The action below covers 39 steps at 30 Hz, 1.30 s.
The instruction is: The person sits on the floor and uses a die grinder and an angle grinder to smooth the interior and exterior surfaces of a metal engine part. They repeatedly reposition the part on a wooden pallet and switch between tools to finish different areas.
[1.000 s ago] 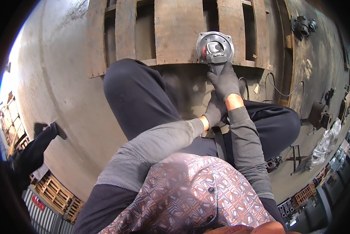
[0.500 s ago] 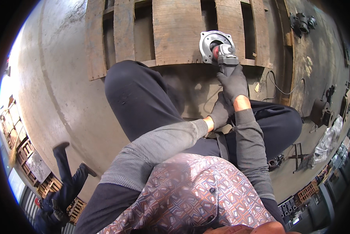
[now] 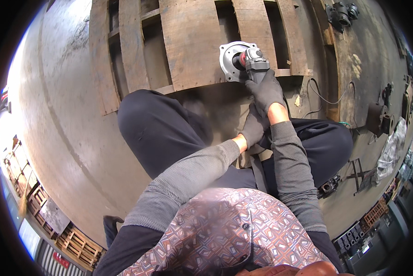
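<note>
An angle grinder point(image 3: 257, 65) with a grey body and a red part at its head reaches over a round metal flange point(image 3: 229, 59). The flange has lugs and holes around its rim and lies at the front edge of a wooden pallet point(image 3: 190, 43). My right hand point(image 3: 267, 93), in a dark glove, is wrapped round the grinder's body. Behind it, my left hand point(image 3: 253, 127), gloved too, grips the rear of the grinder, most of which the hands hide. The grinder's head is over the flange's central opening; its working tip is partly hidden.
A thin cable point(image 3: 328, 100) loops on the floor right of the pallet. Dark metal castings point(image 3: 342, 14) stand at the upper right. Crumpled plastic sheeting point(image 3: 391, 149) lies at the right. Stacked wooden pallets point(image 3: 77, 246) and a broom point(image 3: 23, 202) are at the lower left.
My view has shifted, so the pallet and flange appear further left. The grinder's head has moved slightly relative to the flange's opening. A person at the lower left is now mostly out of sight.
</note>
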Motion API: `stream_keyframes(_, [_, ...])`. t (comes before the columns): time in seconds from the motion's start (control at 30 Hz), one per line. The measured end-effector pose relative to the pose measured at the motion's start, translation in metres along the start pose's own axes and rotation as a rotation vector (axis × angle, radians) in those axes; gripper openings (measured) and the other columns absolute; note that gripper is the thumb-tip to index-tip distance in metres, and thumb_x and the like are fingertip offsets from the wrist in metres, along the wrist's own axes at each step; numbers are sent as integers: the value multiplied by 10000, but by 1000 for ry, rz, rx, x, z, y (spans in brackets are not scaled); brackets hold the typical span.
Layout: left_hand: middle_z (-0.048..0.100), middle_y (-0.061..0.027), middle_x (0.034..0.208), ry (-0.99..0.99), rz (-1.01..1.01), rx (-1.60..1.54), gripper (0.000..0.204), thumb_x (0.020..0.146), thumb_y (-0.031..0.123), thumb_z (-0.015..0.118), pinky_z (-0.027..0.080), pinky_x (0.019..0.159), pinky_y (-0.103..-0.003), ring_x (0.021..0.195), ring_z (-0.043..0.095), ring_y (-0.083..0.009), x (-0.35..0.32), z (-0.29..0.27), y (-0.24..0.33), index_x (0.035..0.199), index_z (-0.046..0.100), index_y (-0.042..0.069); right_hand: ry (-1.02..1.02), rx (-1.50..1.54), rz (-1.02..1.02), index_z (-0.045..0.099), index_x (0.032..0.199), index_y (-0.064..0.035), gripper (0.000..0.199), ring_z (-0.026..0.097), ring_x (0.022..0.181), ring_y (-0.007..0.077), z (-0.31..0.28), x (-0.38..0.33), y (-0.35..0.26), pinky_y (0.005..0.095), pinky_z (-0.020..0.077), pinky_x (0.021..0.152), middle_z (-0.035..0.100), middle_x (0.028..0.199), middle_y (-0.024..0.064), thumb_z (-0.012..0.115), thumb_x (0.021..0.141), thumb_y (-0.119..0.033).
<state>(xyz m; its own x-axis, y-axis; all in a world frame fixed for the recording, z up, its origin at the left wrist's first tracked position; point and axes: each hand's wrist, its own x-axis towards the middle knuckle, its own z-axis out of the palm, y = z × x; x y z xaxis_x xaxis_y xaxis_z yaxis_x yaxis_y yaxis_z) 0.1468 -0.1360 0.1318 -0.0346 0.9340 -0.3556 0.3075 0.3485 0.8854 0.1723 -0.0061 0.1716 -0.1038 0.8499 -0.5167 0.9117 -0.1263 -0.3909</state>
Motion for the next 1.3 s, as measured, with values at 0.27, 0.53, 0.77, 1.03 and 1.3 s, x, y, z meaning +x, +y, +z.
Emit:
stream_keyframes(0.27, [549, -271, 1294, -66, -314, -498, 559, 930, 216, 681, 443, 1044, -462, 1243, 530, -436, -2, 2, 7, 1369, 445, -37, -9, -98, 12, 424, 1343, 100, 799, 633, 1198, 481, 4, 2, 2, 511, 497, 1033, 637, 1271, 351, 767, 847, -423])
stream_keyframes(0.53, [601, -231, 1253, 89, -229, -558, 592, 909, 208, 726, 471, 1006, -431, 1173, 601, -390, -1, 0, -1, 1335, 400, -42, -89, -103, 30, 433, 1326, 83, 747, 624, 1234, 462, 2, 2, -16, 495, 496, 1056, 617, 1312, 345, 765, 858, -395])
stream_keyframes(0.77, [589, -244, 1335, 78, -305, -554, 723, 896, 371, 759, 479, 1023, -401, 1238, 597, -340, -4, -4, 9, 1369, 408, -49, -84, -88, 5, 447, 1316, 85, 738, 629, 1218, 461, 4, 6, -7, 496, 495, 1053, 627, 1288, 346, 765, 850, -391])
stream_keyframes(1.03, [591, -275, 1326, 113, -48, -130, 650, 924, 276, 708, 457, 1050, -447, 1271, 556, -436, 3, 6, -3, 1391, 379, -32, -79, -20, -35, 443, 1316, 85, 768, 639, 1194, 470, 4, 10, -9, 502, 500, 1040, 640, 1259, 345, 777, 833, -409])
stream_keyframes(1.3, [590, -284, 1262, 109, -193, -274, 479, 975, 163, 642, 456, 1027, -435, 1203, 564, -429, -5, 5, 5, 1336, 425, -64, -47, -28, -28, 436, 1339, 72, 784, 632, 1204, 457, 2, 7, -11, 499, 503, 1033, 652, 1256, 317, 770, 837, -431])
